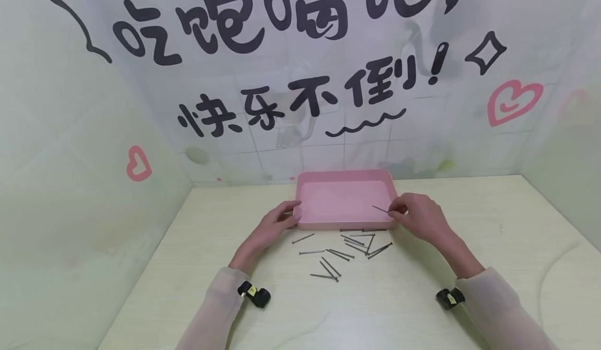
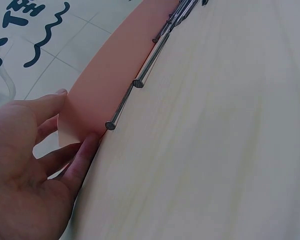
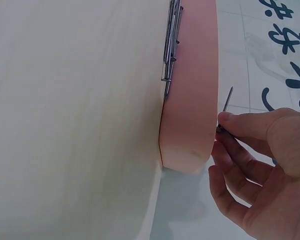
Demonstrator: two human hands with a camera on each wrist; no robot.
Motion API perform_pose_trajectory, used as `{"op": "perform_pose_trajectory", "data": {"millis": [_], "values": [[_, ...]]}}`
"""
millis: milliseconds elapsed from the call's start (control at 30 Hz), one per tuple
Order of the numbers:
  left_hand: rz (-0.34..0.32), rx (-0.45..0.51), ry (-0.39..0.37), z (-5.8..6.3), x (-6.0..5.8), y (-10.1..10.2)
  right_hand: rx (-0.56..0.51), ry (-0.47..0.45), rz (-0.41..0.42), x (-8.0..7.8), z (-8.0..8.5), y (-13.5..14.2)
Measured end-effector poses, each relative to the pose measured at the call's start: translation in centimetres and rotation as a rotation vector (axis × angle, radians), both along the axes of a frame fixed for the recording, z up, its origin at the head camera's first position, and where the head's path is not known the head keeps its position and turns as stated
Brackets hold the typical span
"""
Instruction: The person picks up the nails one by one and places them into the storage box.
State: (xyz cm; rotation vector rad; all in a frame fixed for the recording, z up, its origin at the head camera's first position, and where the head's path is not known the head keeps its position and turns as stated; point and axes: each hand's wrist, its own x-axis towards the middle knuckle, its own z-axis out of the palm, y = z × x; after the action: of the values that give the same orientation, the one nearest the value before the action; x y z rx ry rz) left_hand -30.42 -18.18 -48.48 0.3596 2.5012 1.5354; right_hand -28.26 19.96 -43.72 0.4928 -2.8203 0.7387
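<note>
A shallow pink tray (image 1: 345,225) stands at the back of the table, against the printed wall. At its left front corner my left hand (image 1: 278,220) grips the side, fingertips at the rim (image 2: 65,107) and the thumb low by the base. My right hand (image 1: 418,213) pinches a nail (image 1: 379,208) between thumb and forefinger over the tray's right edge. In the right wrist view this nail (image 3: 228,100) points away from the fingertips, its head end at the pinch. Several loose nails (image 1: 332,267) lie on the table just in front of the tray, some crossing one another.
The pale wooden table (image 1: 385,313) reaches toward me below the nails. A white printed wall (image 1: 300,157) with black characters rises right behind the tray, with side walls at left and right. Each sleeve carries a small black wrist camera (image 1: 255,294).
</note>
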Motion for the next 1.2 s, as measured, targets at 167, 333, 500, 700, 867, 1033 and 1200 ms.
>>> {"op": "perform_pose_trajectory", "data": {"millis": [167,333,500,700,867,1033,1200], "values": [[-0.001,0.002,-0.003,0.13,0.07,-0.04,-0.01,0.0,-0.003,-0.03,-0.02,-0.01],[0.006,-0.003,0.001,0.17,0.1,-0.06,-0.015,0.005,-0.008,-0.05,-0.07,-0.01],[0.006,0.002,0.005,0.08,0.09,0.0,-0.015,0.01,-0.009,-0.07,-0.02,0.04],[0.011,0.004,-0.007,0.11,0.07,0.03,-0.012,0.026,-0.009,-0.07,-0.04,0.06],[0.01,0.002,-0.006,0.13,0.0,0.09,-0.011,0.037,-0.014,-0.1,-0.1,0.12],[0.014,-0.004,-0.004,0.04,-0.06,0.02,-0.008,0.04,-0.016,-0.11,-0.19,0.1],[0.014,-0.007,-0.005,0.02,0.0,-0.01,-0.011,0.044,-0.011,-0.04,-0.2,0.16]]}}
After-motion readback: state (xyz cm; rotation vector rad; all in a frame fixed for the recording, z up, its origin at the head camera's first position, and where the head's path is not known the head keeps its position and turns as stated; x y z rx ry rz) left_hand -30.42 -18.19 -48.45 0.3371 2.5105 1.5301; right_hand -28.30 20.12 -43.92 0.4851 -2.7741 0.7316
